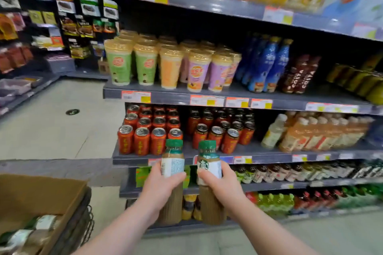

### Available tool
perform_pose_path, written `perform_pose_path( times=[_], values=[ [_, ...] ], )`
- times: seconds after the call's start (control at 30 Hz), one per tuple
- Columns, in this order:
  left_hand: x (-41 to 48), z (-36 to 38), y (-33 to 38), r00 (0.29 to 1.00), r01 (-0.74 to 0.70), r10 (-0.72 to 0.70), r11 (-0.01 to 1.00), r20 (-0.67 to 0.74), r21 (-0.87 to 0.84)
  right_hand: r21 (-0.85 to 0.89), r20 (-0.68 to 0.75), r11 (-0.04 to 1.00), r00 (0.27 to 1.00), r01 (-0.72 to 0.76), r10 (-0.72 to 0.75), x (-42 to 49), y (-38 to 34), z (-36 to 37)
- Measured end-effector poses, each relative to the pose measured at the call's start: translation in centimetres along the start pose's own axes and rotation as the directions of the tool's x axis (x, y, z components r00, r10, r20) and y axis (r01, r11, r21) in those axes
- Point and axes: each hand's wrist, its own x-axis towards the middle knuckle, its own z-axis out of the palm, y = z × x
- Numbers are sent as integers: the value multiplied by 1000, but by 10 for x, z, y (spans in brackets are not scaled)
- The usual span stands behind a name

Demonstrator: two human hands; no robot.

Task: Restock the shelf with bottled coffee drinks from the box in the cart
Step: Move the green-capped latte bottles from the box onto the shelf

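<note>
Up close, the left hand's fingers (175,177) curl round the middle of one coffee bottle (173,162), the thumb lying across its pale label. The right hand's fingers (207,176) wrap a second coffee bottle (209,163) the same way, thumb in front just under the round green logo and the other fingers closing from the far side. The left hand (159,186) and right hand (222,184) sit side by side, near each other but apart. Both bottles stand upright with green caps on top and brown drink showing below the grip.

Both are held in the air in front of the shelf unit. Their caps reach the level of the shelf edge (132,158) that carries rows of red cans (149,130). Behind the hands, one level down, a row of small bottles (290,172) runs off to the right. Above the cans stand lidded cups (172,64) in green, orange and purple, with blue bottles (267,64) beside them.

At the lower left an open cardboard box (41,194) sits in a wire cart (80,219). More bottles (27,232) lie inside it. They are blurred, though the green caps and pale labels suggest the same drink. Pale floor (51,126) stretches away down the aisle on the left.
</note>
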Motion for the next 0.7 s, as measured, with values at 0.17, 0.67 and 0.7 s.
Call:
perform_pose_path(
  times=[0.17,0.67,0.7],
  values=[
    [-28,127,8,985,-1,-2,1000,174,13,49,-153,998,987,-45,52,-20,36,-123],
    [-92,381,49,921,-113,89,993,379,43,120,-381,993,924,7,40,-54,91,-379],
    [-90,389,51,918,-122,96,992,385,43,130,-381,991,924,11,39,-52,93,-387]
  ],
)
